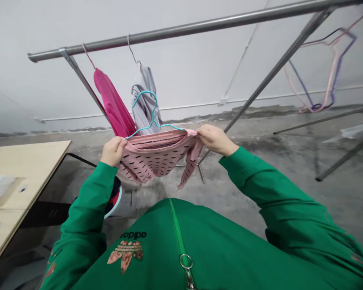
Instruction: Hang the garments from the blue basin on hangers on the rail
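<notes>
A pink sweater [160,159] with short black dashes hangs in front of me, held up between both hands. Inside its neckline sits a turquoise hanger [154,117], its hook free in the air below the rail. My left hand [113,151] is closed on the sweater's left shoulder, by the hanger's end. At the opposite shoulder, my right hand [216,139] pinches the fabric. One sleeve dangles below the right hand. The hanger's right end is tucked under the knit.
A metal rail [181,30] crosses above, carrying a magenta garment [113,102] and a grey garment [147,96] on hangers. Pink and purple hangers [334,76] hang at right. Left are a wooden table [45,155] and a light-blue basin [117,203] holding dark and red cloth.
</notes>
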`<action>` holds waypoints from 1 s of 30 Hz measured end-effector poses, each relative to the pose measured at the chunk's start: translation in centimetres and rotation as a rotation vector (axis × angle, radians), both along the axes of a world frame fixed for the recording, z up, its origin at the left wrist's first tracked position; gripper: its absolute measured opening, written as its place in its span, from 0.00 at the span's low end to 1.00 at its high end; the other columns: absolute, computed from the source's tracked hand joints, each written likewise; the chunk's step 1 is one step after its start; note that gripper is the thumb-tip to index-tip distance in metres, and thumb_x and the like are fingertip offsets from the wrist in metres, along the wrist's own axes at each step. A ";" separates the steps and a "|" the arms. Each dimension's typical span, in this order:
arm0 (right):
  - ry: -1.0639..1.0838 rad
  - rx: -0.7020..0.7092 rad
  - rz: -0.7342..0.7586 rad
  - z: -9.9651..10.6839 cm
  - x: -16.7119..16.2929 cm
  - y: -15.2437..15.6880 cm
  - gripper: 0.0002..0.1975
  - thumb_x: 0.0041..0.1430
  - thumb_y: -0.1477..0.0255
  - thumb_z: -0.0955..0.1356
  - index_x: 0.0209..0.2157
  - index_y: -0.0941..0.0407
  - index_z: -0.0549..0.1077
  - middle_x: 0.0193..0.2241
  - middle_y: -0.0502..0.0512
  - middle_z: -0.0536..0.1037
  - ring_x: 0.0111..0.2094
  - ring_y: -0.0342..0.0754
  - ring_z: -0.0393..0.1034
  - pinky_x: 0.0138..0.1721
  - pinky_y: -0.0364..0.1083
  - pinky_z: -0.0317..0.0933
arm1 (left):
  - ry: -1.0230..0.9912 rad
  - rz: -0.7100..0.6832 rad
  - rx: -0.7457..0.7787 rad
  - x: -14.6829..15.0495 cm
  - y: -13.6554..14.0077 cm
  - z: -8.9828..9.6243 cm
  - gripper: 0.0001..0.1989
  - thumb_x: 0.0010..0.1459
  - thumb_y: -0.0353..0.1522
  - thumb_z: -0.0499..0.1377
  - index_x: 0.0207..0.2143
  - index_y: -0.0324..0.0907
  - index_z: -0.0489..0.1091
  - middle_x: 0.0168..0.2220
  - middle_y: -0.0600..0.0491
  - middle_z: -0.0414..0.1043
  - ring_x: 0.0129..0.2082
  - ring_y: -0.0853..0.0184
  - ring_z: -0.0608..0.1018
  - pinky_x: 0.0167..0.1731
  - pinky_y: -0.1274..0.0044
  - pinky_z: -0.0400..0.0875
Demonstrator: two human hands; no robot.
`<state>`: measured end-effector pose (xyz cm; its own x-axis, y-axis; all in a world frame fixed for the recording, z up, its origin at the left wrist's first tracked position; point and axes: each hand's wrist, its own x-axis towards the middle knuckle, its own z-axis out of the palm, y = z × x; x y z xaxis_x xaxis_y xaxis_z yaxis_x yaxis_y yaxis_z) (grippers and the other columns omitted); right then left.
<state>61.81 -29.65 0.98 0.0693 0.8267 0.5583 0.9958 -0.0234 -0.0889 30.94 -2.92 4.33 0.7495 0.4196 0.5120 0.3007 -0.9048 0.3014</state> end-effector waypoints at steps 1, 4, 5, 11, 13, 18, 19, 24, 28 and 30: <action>-0.019 0.055 -0.012 0.3 -0.3 0.1 0.16 0.66 0.69 0.55 0.37 0.59 0.72 0.30 0.61 0.74 0.34 0.50 0.67 0.36 0.47 0.61 | -0.011 -0.005 0.017 -0.2 0.0 0.3 0.16 0.62 0.42 0.46 0.30 0.43 0.66 0.31 0.50 0.72 0.34 0.64 0.74 0.38 0.74 0.69; 0.002 0.079 -0.037 1.2 -0.8 0.3 0.15 0.66 0.67 0.56 0.34 0.59 0.70 0.30 0.62 0.73 0.33 0.50 0.66 0.36 0.47 0.60 | -0.021 -0.028 0.063 -0.6 0.2 0.7 0.16 0.62 0.42 0.46 0.30 0.43 0.67 0.30 0.50 0.72 0.34 0.65 0.74 0.38 0.75 0.69; 0.039 0.036 -0.031 1.3 -0.9 0.2 0.15 0.65 0.66 0.56 0.33 0.58 0.69 0.30 0.62 0.73 0.32 0.50 0.65 0.35 0.47 0.60 | -0.023 -0.035 0.071 -0.7 0.2 0.6 0.16 0.62 0.41 0.46 0.30 0.42 0.67 0.30 0.50 0.72 0.34 0.65 0.74 0.37 0.75 0.69; 0.827 -0.380 0.323 1.7 -2.7 -1.8 0.21 0.59 0.55 0.63 0.36 0.60 0.71 0.31 0.57 0.75 0.32 0.46 0.68 0.34 0.44 0.62 | -0.013 -0.059 0.029 0.4 -0.2 -0.8 0.16 0.63 0.40 0.47 0.32 0.41 0.69 0.32 0.49 0.73 0.35 0.65 0.75 0.38 0.75 0.69; 1.191 -0.404 0.335 2.5 -3.5 -3.3 0.25 0.53 0.53 0.68 0.40 0.61 0.73 0.35 0.57 0.78 0.35 0.48 0.72 0.37 0.46 0.65 | 0.025 -0.099 0.002 1.0 -0.5 -1.1 0.16 0.64 0.40 0.47 0.34 0.40 0.69 0.33 0.49 0.74 0.35 0.65 0.75 0.38 0.75 0.69; 1.624 -0.148 0.004 7.0 -3.8 -7.2 0.20 0.37 0.60 0.78 0.34 0.55 0.79 0.32 0.58 0.80 0.33 0.52 0.75 0.36 0.49 0.68 | 0.092 -0.160 0.029 1.2 -0.4 -1.1 0.16 0.64 0.39 0.49 0.46 0.39 0.69 0.43 0.45 0.73 0.45 0.61 0.74 0.48 0.68 0.69; 1.644 -0.088 -0.056 8.0 -3.6 -7.9 0.19 0.34 0.62 0.78 0.32 0.53 0.80 0.31 0.58 0.80 0.32 0.52 0.75 0.35 0.49 0.68 | 0.087 -0.155 0.037 0.9 -0.3 -1.3 0.17 0.63 0.39 0.50 0.48 0.38 0.68 0.45 0.43 0.72 0.48 0.59 0.73 0.50 0.67 0.68; 1.541 0.179 -0.240 12.0 -2.5 -9.3 0.17 0.28 0.64 0.79 0.27 0.50 0.80 0.30 0.57 0.80 0.28 0.49 0.72 0.30 0.47 0.66 | 0.111 -0.157 -0.024 -1.7 0.0 -3.5 0.16 0.64 0.37 0.49 0.49 0.40 0.68 0.48 0.43 0.70 0.51 0.60 0.73 0.52 0.66 0.69; 1.440 0.330 -0.208 12.8 -1.8 -6.8 0.13 0.32 0.69 0.76 0.27 0.54 0.79 0.26 0.54 0.79 0.27 0.46 0.70 0.31 0.45 0.65 | 0.119 -0.160 -0.070 -3.2 -0.3 -5.5 0.15 0.64 0.38 0.48 0.46 0.40 0.68 0.46 0.44 0.71 0.49 0.61 0.74 0.51 0.68 0.70; 1.349 0.392 -0.171 12.5 -1.2 -4.2 0.11 0.35 0.70 0.74 0.26 0.56 0.78 0.23 0.52 0.76 0.26 0.44 0.69 0.31 0.44 0.63 | 0.125 -0.155 -0.079 -3.7 -0.6 -6.4 0.15 0.64 0.38 0.48 0.45 0.41 0.69 0.46 0.44 0.71 0.49 0.61 0.74 0.50 0.69 0.71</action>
